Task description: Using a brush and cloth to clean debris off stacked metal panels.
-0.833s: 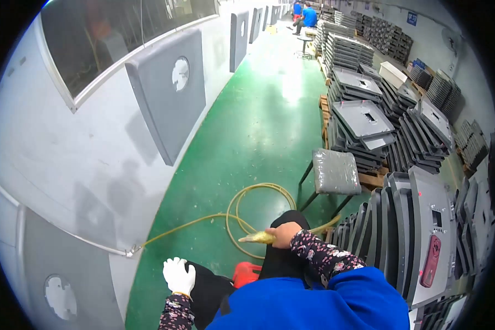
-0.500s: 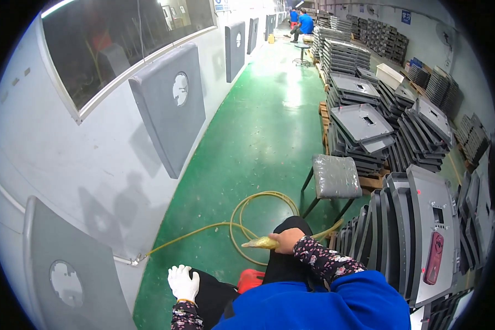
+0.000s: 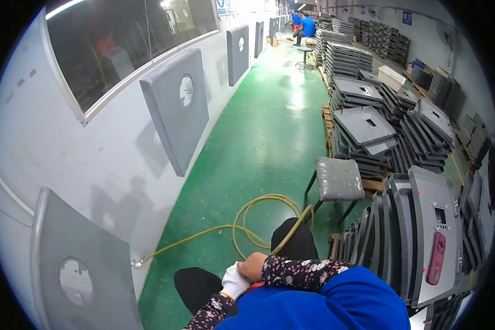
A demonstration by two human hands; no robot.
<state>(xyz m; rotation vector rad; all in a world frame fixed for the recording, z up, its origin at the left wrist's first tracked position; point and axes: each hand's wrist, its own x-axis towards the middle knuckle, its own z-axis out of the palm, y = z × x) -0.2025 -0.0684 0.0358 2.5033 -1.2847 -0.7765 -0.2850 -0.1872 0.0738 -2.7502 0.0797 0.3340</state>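
My two hands meet low in front of my lap. On my left hand point(image 3: 235, 281) is a white knit glove; it presses against the other hand, and its fingers are mostly hidden. My bare right hand point(image 3: 252, 268) is closed, with its forearm laid across my body. A yellow hose point(image 3: 292, 234) loops on the floor and rises over my right knee to this hand. The yellowish wrapped tool at the hose's end is hidden by the hands. Something red shows just beneath them.
Grey panels with round cutouts lean along the left wall, the nearest panel point(image 3: 88, 264) beside me. At right stand a padded stool point(image 3: 340, 180) and stacked grey panels point(image 3: 390, 236), with a red phone point(image 3: 436, 258) on one. Two people point(image 3: 307, 26) in blue sit far ahead.
My left hand has left my left knee and joined the right. My right hand has drawn back toward my body and down, pulling the hose over the knee; the wrapped tool has gone from sight.
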